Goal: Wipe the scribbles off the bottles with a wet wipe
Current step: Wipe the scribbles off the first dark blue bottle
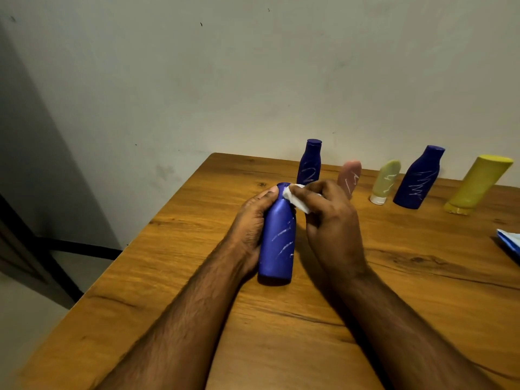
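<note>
The left hand (253, 220) wraps around the blue bottle (277, 243) standing near the middle of the wooden table (394, 291), probably to steady it against rubbing. The right hand (332, 220) pinches a folded wet wipe (292, 199) against the bottle's neck; white scribbles (284, 240) lower down look untouched. Behind, five more bottles wait in a row, among them a second blue bottle (309, 164) and a yellow bottle (478, 184).
</note>
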